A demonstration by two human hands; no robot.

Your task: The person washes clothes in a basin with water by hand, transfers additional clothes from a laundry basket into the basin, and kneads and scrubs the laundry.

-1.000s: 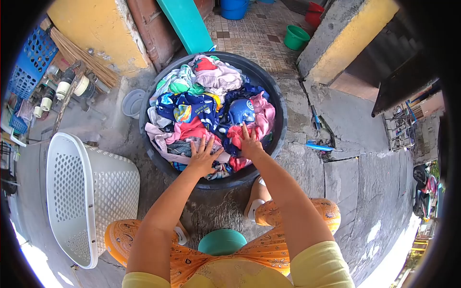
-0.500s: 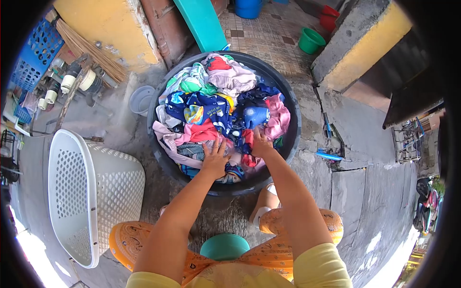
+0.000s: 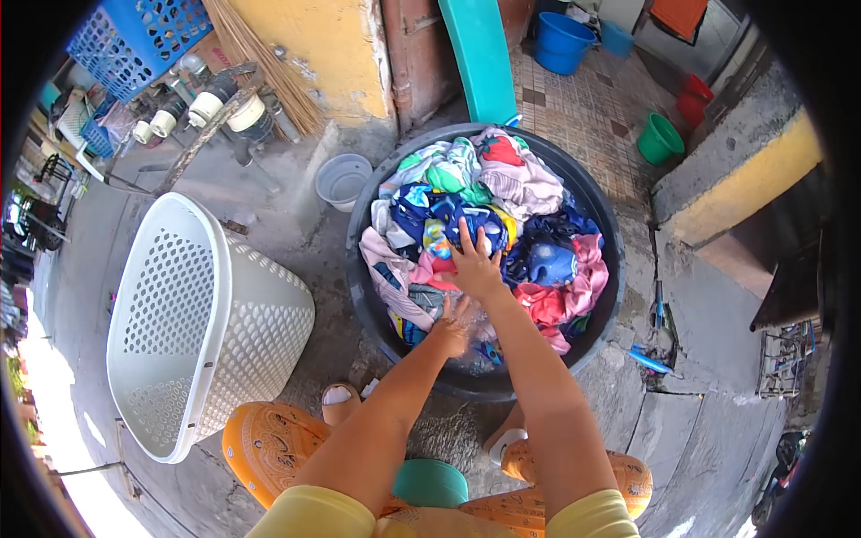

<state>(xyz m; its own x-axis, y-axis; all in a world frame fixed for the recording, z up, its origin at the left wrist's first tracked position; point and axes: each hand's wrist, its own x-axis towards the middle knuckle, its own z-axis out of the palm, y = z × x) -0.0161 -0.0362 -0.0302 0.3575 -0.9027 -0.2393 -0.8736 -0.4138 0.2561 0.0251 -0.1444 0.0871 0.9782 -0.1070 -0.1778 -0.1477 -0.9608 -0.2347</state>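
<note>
Clothes (image 3: 529, 233) lie directly beneath our right hand (image 3: 477, 269), placed farther forward, and our left hand (image 3: 451, 335), closer in; fingers (image 3: 466, 238) spread, neither gripping anything we see

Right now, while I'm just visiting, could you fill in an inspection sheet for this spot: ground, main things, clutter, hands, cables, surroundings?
Surface: grey concrete floor, cracked to the right of the tub.
Job's things: round dark tub heaped with mixed clothes.
Clutter: white perforated basket and small grey basin left of the tub; teal container between the legs.
Hands: right hand, fingers spread over dark blue printed cloth; left hand lower, among the clothes, blurred, grip unclear.
Cables: none clearly made out.
Surroundings: yellow wall, tiled floor, blue bucket beyond.
</note>
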